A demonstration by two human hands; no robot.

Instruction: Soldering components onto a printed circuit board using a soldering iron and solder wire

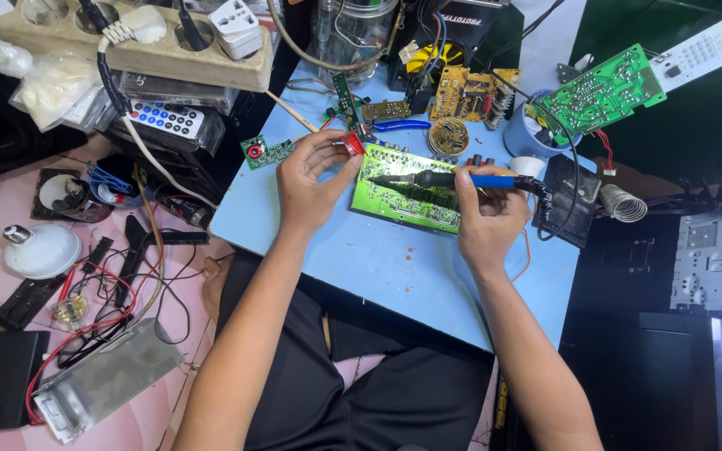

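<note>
Black-clad lap and two bare forearms reach up to a green circuit board (407,190) on a light blue work table (378,259).

Beyond that lap, the board lies flat near the table's middle, solder side up; its far edge is partly hidden by both hands. At the board's left corner the left hand (311,179) has its fingers closed around a small red part (353,145), whose shape is hard to make out. At the board's right end the right hand (486,209) is clamped on the blue handle of a soldering iron (444,179), whose dark tip lies across the board pointing left; whether the tip touches it I cannot tell. A small green board (258,152) lies left of the big one, and a coiled iron stand (624,203) sits to its right.
</note>
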